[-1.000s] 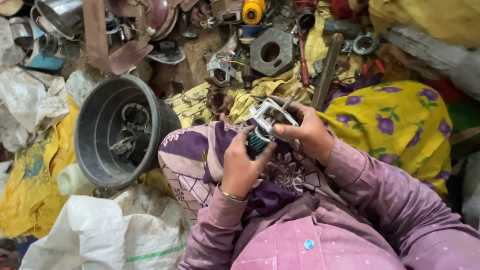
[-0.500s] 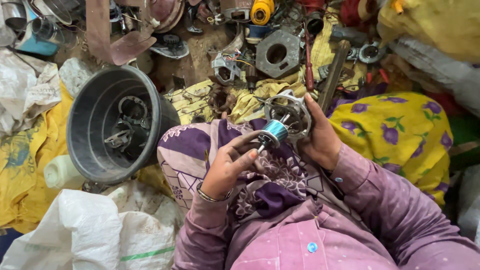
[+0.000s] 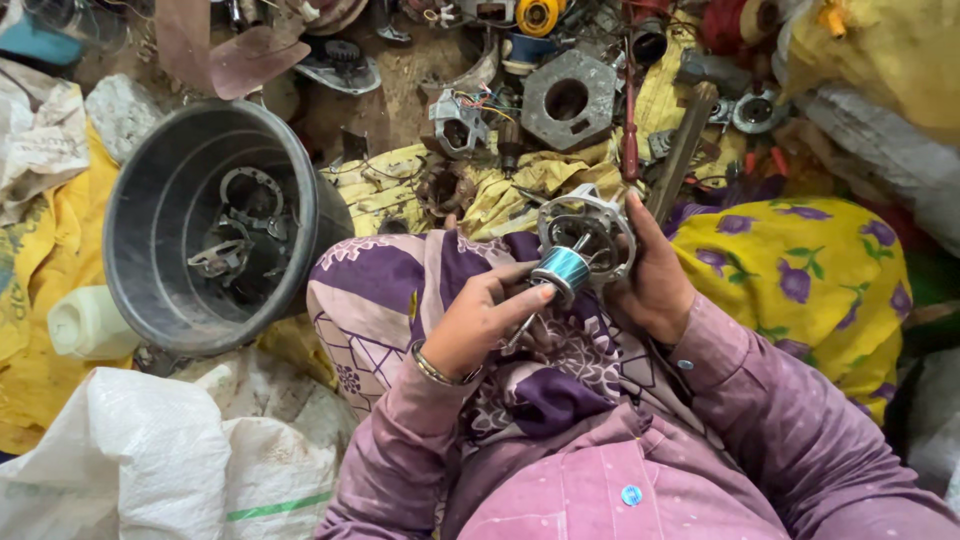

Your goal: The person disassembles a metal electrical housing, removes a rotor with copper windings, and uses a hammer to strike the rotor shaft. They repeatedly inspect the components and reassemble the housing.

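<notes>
My right hand grips a round metal motor housing with open spokes, held over my lap. A rotor with a blue-wound core on a thin shaft sticks out of the housing toward me. My left hand pinches that rotor with thumb and fingers at its near side. Both hands sit above purple patterned cloth on my knees.
A dark plastic bucket with metal parts inside stands at the left. White sacks lie at lower left. Beyond the hands lie a square metal plate with a hole, a red-handled screwdriver, a wooden handle and scattered motor parts. Yellow flowered cloth is at the right.
The housing has been turned so the blue rotor faces me, and my left hand has shifted from the housing's side to gripping the rotor. The view has tilted slightly.
</notes>
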